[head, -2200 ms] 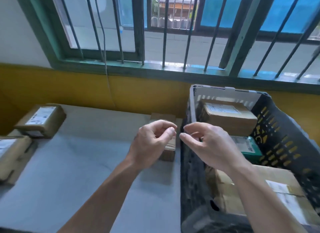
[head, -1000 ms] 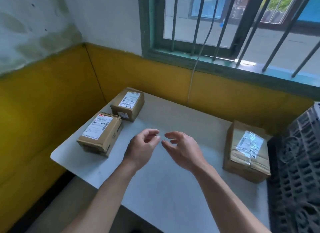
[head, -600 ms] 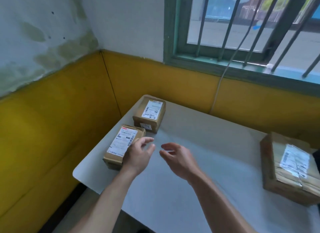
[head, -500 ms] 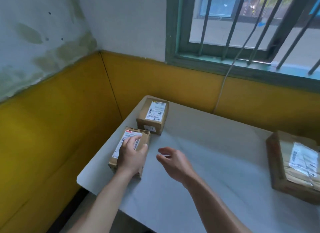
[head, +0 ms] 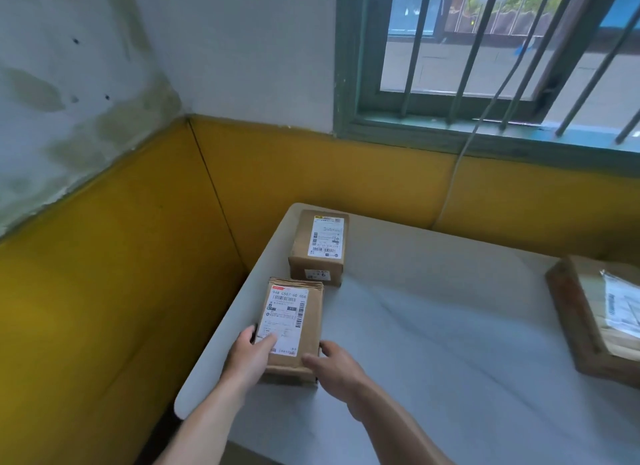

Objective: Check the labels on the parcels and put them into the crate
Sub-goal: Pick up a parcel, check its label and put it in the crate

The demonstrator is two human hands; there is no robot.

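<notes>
A small brown cardboard parcel (head: 304,322) with a white barcode label on top lies near the table's left edge. My left hand (head: 250,357) grips its near left corner, thumb lying on the label. My right hand (head: 334,367) holds the near right side, fingers against the box wall. A second labelled parcel (head: 320,246) stands just behind it. A larger taped parcel (head: 595,319) lies at the right edge of the view. The crate is out of view.
The grey-white table (head: 433,343) stands in a corner of yellow and white walls. A barred green window is above, with a thin white cable (head: 453,177) hanging down to the table's back edge. The floor drops away left of the table.
My view swung left from the crate to the table corner. My left hand slid from the parcel's top to its near left corner, and my right hand came in to hold its right side.
</notes>
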